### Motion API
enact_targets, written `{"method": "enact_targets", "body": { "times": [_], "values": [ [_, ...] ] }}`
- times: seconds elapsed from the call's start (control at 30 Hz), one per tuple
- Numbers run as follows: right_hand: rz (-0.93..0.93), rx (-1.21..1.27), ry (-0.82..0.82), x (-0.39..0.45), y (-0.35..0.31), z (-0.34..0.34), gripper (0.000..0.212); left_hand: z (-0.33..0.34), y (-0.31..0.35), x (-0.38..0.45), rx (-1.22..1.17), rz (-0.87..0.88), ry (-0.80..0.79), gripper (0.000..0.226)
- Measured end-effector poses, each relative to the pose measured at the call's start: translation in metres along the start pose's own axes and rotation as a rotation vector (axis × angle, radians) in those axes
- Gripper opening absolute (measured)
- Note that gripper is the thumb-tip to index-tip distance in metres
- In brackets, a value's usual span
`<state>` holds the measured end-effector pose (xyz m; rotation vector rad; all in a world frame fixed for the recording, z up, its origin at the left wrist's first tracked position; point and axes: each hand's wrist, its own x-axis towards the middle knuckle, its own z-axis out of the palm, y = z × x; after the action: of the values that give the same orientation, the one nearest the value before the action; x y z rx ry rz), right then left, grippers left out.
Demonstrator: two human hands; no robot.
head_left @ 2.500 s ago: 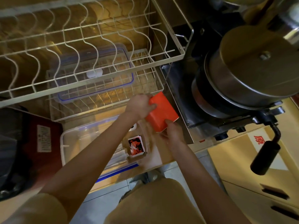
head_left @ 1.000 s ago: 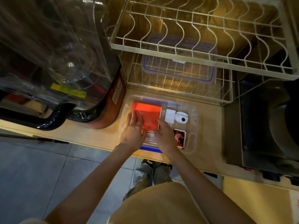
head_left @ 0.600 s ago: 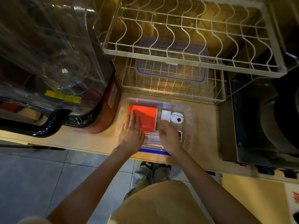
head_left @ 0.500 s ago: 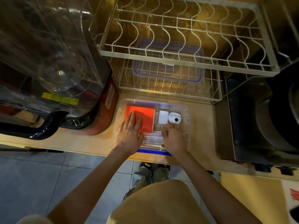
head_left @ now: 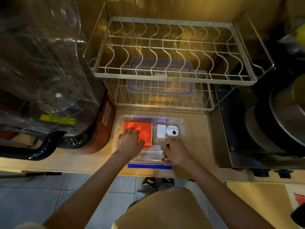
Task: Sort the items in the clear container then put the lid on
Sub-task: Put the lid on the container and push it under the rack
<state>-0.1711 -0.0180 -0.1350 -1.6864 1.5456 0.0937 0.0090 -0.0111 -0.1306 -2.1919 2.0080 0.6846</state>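
The clear container (head_left: 181,121) sits on the wooden counter in front of me, with a blue clip on its near edge. Inside lie a red box (head_left: 146,129) at the left, a white charger (head_left: 161,131), a white round device (head_left: 172,130) and white packets (head_left: 151,155) at the front. My left hand (head_left: 130,142) rests flat on the red box, fingers spread. My right hand (head_left: 175,152) is curled over the container's front right part, and a bit of a small red-and-black pack (head_left: 168,145) shows between its fingers. The clear lid (head_left: 159,87) with a blue seal lies on the rack's lower tier.
A two-tier white wire dish rack (head_left: 165,76) stands just behind the container. A big clear water bottle (head_left: 49,66) on a red-and-black base (head_left: 102,129) fills the left. A stove with metal pots (head_left: 280,121) stands at the right. The counter edge (head_left: 99,169) runs below my hands.
The red box, held in both hands earlier, now lies in the container's left side. My right hand has slid right over the small red-and-black pack and curled around it.
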Motion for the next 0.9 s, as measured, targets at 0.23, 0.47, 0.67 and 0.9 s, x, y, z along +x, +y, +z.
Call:
{"method": "enact_targets", "body": {
  "times": [0.23, 0.47, 0.67, 0.9],
  "values": [
    [-0.085, 0.252, 0.195, 0.016, -0.017, -0.074, 0.034, -0.086, 0.031, 0.043, -0.063, 0.080, 0.224, 0.026],
    [-0.250, -0.194, 0.534, 0.035, -0.024, -0.123, 0.050, -0.110, 0.047, 0.086, 0.108, 0.161, 0.323, 0.034],
    [-0.113, -0.548, 0.473, 0.062, -0.019, -0.121, 0.062, -0.091, 0.035, 0.109, 0.278, 0.172, 0.221, 0.050],
    [-0.156, -0.609, 0.484, 0.069, -0.010, -0.118, 0.073, -0.085, 0.024, 0.115, 0.418, 0.115, 0.175, 0.037]
  ]
}}
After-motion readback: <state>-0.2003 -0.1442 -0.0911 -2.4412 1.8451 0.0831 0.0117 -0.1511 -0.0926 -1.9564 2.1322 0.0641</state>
